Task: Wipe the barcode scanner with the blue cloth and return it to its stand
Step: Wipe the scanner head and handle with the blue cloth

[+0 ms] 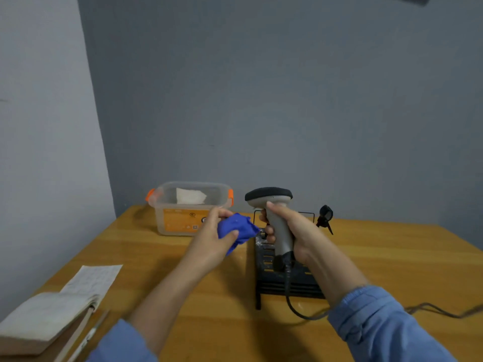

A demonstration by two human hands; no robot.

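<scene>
A wooden table point(392, 257) with a smooth, grained top fills the lower view. On its left edge lies an open notebook point(52, 317) with pale pages. At the back sits a translucent plastic box point(188, 212) with orange clips. A black slatted stand point(277, 278) sits under the right hand point(295, 236), which grips the grey handle of the barcode scanner point(274, 212), upright above the stand. The left hand point(211, 236) pinches the crumpled blue cloth point(237, 229), just beside the scanner
</scene>
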